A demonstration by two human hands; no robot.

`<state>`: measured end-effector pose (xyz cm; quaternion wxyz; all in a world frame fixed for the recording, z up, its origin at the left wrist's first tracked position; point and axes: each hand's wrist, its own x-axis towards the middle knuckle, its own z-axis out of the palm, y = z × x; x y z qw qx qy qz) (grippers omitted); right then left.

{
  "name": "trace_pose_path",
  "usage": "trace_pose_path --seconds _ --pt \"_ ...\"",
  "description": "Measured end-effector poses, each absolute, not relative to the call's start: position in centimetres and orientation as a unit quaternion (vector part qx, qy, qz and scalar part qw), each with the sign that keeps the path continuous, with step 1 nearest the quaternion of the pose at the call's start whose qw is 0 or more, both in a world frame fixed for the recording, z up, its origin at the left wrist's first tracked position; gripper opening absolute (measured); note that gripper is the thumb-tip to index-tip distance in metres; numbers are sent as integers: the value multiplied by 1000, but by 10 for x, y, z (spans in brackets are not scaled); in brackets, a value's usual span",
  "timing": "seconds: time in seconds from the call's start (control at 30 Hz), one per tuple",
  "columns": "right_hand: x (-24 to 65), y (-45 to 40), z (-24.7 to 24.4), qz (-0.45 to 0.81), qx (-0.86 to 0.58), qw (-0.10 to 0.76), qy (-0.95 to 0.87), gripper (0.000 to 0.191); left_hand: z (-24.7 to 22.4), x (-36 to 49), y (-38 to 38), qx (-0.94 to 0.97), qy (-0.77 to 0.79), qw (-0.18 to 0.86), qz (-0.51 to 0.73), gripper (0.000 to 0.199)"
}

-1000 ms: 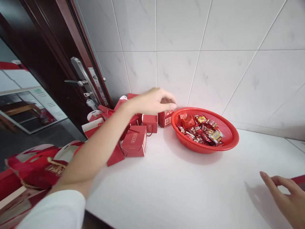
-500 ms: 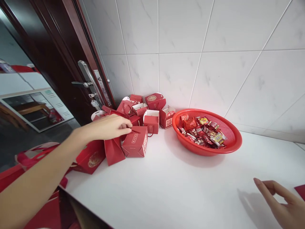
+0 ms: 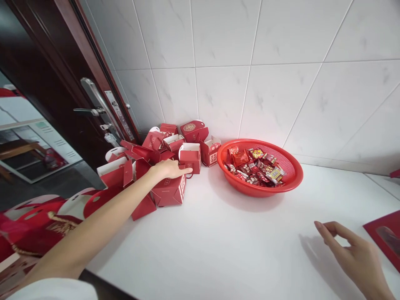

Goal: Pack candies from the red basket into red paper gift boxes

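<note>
My left hand point(image 3: 168, 168) reaches over a closed red gift box point(image 3: 168, 192) at the front of a pile. One digit stretches to the right, its tip by an open-topped red box point(image 3: 190, 159) and its cord handle; the other fingers are largely hidden. I see nothing held in it. Over the white tabletop at the right, my right hand point(image 3: 351, 254) has thumb and forefinger bent together in a loop, with nothing between them. Between the hands stands a red plastic basket point(image 3: 295, 177) with wrapped sweets point(image 3: 258, 166) inside.
More red boxes point(image 3: 194, 129) crowd the wall. Red bags point(image 3: 34, 225) stand at the lower left, and a red flat-sided item point(image 3: 384, 235) lies at the right edge. A dark wooden door point(image 3: 46, 62) with a metal handle borders the table.
My left hand has moved forward and lower over the front box, toward the open one behind. The view has turned right. My right hand keeps its bent pose.
</note>
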<state>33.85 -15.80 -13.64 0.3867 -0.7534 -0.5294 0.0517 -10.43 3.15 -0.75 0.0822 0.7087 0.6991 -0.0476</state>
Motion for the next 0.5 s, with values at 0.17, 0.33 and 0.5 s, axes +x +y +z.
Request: trace_pose_path --seconds 0.17,0.33,0.5 --pt "343 -157 -141 76 -752 386 -529 43 -2 -102 26 662 730 140 -96 97" --pt "347 -157 -143 89 -748 381 -536 42 -2 -92 -4 733 658 174 -7 103" --pt "341 -156 -145 78 -724 414 -547 43 -26 -66 -36 853 450 173 198 89"
